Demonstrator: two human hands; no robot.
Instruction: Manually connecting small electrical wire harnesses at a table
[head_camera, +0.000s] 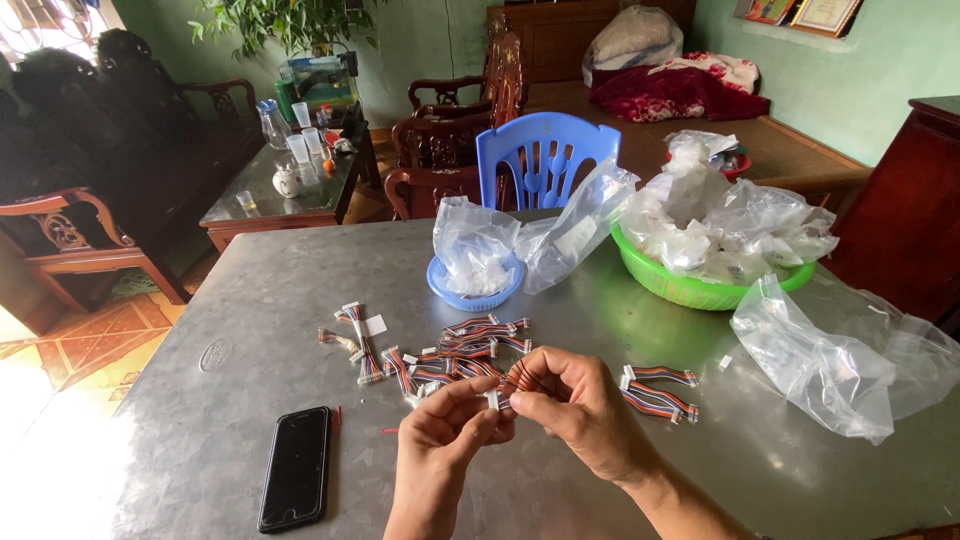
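Here we hold a short multicoloured wire harness between both hands, low over the metal bench. Our left hand pinches the white connector at the near end with thumb and fingertips, and our right hand closes around the looped wires just beside it. Both hands are clenched on the same harness, touching one another.

To do this well, we judge it best to keep the grip on the plastic connector body rather than on the thin wires, so that no strand pulls out of its housing. We keep the loop loose in the right hand and avoid sharp kinks.

To the left on the bench lies a black phone, face up, well apart from the work. Just beyond our hands lies the heap of finished-looking harnesses, with two more to the right and a few to the left. We should keep the piece in hand clear of these, or the wires may tangle.

Farther on stands a small blue basket holding a clear bag, and beside it a green basin heaped with clear bags. A crumpled clear plastic bag lies at the right. Behind the bench stands a blue plastic chair.
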